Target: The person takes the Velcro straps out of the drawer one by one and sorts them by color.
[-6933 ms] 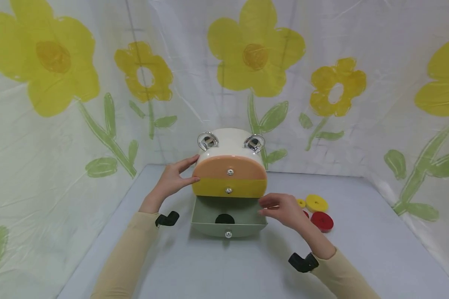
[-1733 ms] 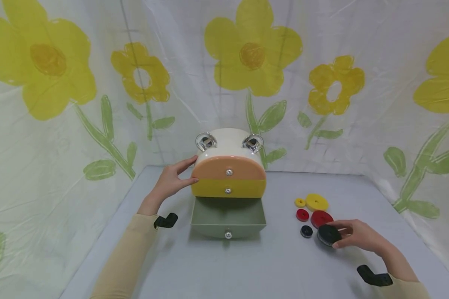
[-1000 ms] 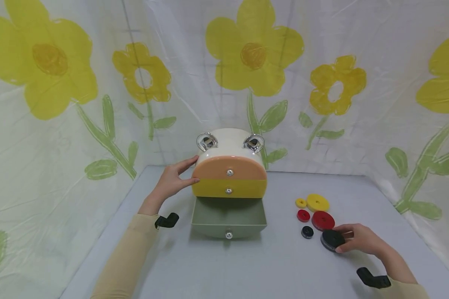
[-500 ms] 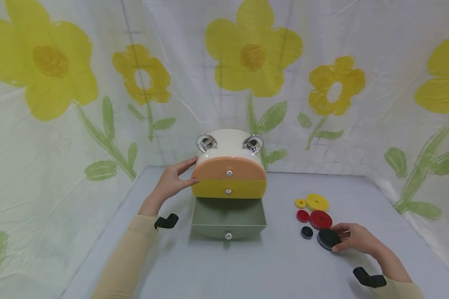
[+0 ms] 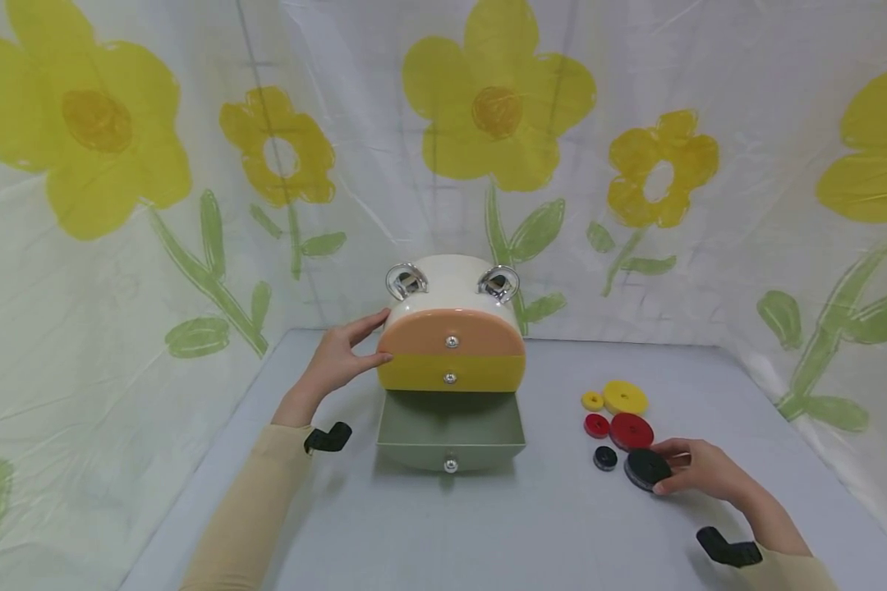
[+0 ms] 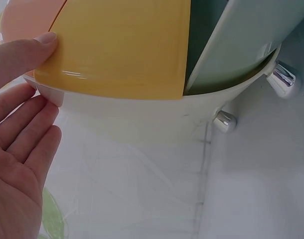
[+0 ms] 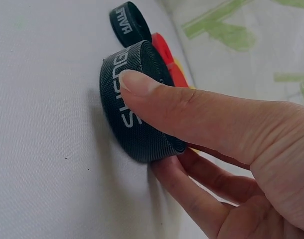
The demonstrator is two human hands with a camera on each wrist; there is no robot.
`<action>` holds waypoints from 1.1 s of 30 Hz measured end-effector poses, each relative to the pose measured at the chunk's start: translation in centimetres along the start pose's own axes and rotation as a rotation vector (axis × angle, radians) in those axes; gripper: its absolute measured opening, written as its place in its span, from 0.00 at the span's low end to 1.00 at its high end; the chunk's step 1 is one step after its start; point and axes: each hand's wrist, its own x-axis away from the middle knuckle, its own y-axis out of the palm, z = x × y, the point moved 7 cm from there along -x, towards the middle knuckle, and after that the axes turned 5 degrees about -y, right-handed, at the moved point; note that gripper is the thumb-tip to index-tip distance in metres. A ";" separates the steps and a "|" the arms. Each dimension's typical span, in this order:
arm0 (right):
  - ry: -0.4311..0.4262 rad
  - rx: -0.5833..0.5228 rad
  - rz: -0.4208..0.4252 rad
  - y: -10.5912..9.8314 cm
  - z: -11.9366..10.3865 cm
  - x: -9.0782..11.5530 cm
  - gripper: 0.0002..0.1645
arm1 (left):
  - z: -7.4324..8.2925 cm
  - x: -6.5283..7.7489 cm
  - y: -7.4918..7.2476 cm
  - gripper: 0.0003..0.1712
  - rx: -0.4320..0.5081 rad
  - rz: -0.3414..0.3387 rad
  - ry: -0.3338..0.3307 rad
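My right hand pinches a large black roll of woven tape low at the tabletop, right of the cabinet. In the right wrist view the thumb lies across the lettered edge of the roll, fingers on its far side. A frog-like cabinet stands mid-table, its orange and yellow drawers closed. The green bottom drawer is pulled out, with nothing visible inside. My left hand touches the cabinet's left side, thumb on the front, fingers fairly straight along the side in the left wrist view.
Beside the large black roll lie a small black roll, a large red roll, a small red roll, a large yellow roll and a small yellow roll. A flower-printed curtain backs the white table.
The black roll seen in the green drawer earlier is gone from it; my right hand has moved right, now holding a large black roll by the red one. My left hand has stayed put.
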 end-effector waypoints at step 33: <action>-0.118 0.052 0.247 -1.6 -4.8 1.2 0.38 | -3.6 -1.0 0.5 0.40 0.028 0.014 -0.008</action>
